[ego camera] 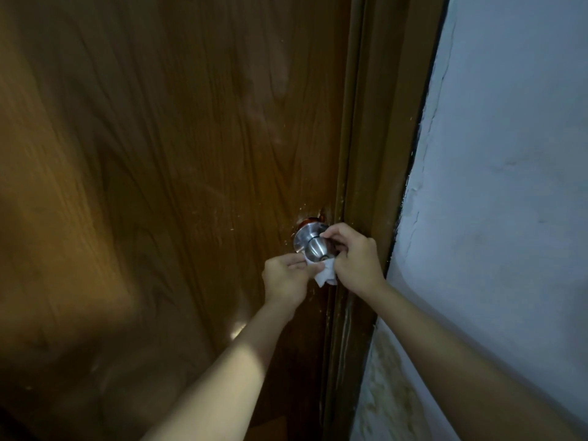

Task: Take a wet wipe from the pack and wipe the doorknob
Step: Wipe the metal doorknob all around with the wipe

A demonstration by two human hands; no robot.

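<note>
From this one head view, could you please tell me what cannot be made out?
- Wet wipe: mostly hidden by the left hand and right hand holding it.
- Doorknob: its underside and right side are covered by wipe and fingers.
- Wipe pack: not in view.
- Door: cut off by frame edges.
</note>
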